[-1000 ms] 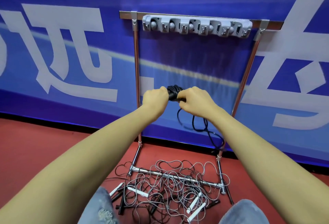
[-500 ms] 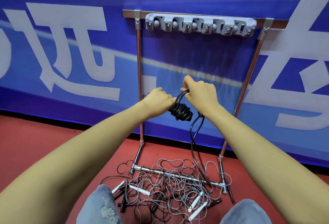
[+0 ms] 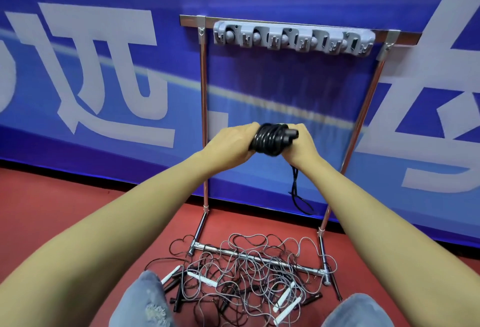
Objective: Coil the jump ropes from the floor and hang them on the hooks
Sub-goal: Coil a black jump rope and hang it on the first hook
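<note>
Room & blocks around the rack

Both hands (image 3: 233, 142) (image 3: 301, 142) sit mid-frame btwn the rack's two posts (image 3: 204, 118) (image 3: 363, 118), w/ a black rope bundle (image 3: 270, 139) filling the gap btwn them. Above, space up to the hook strip (image 3: 293, 38) on the top bar is open. A loose rope tail (image 3: 296, 191) hangs under the right hand. Below, a tangle of ropes (image 3: 249, 272) covers the floor (image 3: 78, 209) over the rack's bottom bar (image 3: 259, 256); knees crowd the near edge.

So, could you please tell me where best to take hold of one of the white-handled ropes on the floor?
Probably by a white handle, pinched across its sides from above: it lies flat, straight and rigid at the left edge of the tangled pile, whereas the thin cord is knotted among other ropes.
</note>
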The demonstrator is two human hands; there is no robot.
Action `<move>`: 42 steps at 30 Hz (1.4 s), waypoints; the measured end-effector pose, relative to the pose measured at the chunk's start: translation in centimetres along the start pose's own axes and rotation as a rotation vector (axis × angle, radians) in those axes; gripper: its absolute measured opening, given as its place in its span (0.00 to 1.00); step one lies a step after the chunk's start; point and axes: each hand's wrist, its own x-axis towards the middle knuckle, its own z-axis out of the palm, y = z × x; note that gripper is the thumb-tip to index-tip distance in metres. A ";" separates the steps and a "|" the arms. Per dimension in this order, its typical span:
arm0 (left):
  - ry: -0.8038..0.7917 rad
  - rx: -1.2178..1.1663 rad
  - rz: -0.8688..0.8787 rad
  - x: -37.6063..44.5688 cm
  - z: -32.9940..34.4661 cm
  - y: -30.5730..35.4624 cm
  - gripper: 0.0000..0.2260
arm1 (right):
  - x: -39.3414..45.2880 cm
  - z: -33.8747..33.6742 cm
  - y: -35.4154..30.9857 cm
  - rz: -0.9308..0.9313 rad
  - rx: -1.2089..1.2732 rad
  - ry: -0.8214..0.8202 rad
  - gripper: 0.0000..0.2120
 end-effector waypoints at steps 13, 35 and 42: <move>-0.148 0.217 -0.549 2.2 2.2 0.8 0.10 | -1.1 0.8 -0.9 -0.057 -0.054 -0.222 0.06; -0.104 0.732 0.219 0.9 0.9 -2.7 0.12 | -0.9 -0.5 -0.6 -0.305 -0.279 0.003 0.10; 0.047 0.650 0.539 1.1 0.8 -2.6 0.10 | 1.0 -1.1 0.1 -0.386 -0.482 0.052 0.16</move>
